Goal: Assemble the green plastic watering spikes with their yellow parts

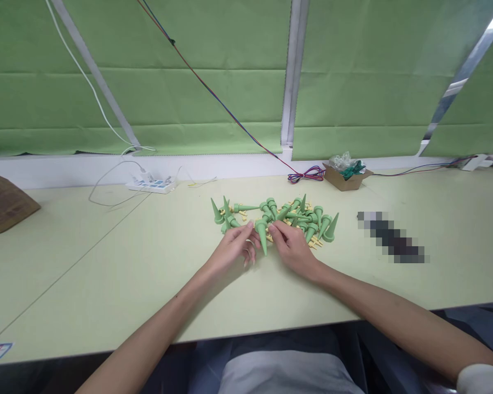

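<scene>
A green plastic spike [262,238], with a wide cap and a tapered point, hangs point-down between my two hands. My left hand [237,243] grips its cap from the side with thumb and forefinger, the other fingers curled loosely below. On the cap's other side, my right hand [292,247] is closed in a pinch; whatever is between those fingertips is too small or hidden to make out. Just beyond my hands lies a pile of similar green spikes [311,231], some standing upright on their caps. Small yellow plastic pieces [315,242] are scattered among them.
A small cardboard box [345,180] with clear plastic and green material stands at the back, beside a coiled red-blue cable [306,174]. A white power strip [152,186] lies back left, a brown paper bag [6,202] far left. To the right is a pixelated dark object [394,239].
</scene>
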`<state>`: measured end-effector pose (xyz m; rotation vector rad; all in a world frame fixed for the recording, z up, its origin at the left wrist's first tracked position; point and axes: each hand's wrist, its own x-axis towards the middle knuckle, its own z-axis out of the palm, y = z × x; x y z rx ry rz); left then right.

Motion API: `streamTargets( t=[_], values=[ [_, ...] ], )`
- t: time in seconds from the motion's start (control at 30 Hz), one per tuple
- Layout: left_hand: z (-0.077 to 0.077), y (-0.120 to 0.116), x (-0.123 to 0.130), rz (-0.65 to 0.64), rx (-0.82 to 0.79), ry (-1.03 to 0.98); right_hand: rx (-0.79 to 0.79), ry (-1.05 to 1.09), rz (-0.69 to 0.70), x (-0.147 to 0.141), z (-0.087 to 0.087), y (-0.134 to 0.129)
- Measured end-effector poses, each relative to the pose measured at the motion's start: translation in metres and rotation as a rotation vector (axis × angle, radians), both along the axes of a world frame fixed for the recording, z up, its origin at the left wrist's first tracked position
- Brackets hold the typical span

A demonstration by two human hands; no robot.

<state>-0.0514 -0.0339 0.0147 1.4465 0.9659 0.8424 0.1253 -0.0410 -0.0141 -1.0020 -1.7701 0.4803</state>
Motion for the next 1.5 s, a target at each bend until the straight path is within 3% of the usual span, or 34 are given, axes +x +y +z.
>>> streamTargets(
  t=[0.13,0.43,0.93,1.5],
  values=[
    [-0.0021,-0.0008,0.0001,-0.082,-0.016,0.007,-0.018,0.001,0.050,-0.0002,-0.0016,-0.0002],
    [-0.0039,-0.0014,-0.0026,-0.121,0.040,0.059,-0.056,0.006,0.068,0.0022,-0.0045,0.0007],
    [-0.0063,-0.0076,0.0007,0.067,0.419,0.319,-0.100,0.027,0.061,0.0019,-0.0036,0.0019],
    [-0.0061,-0.0072,0.0017,0.105,0.478,0.339,-0.143,0.061,0.073,0.0009,-0.0051,0.0039]
  ],
)
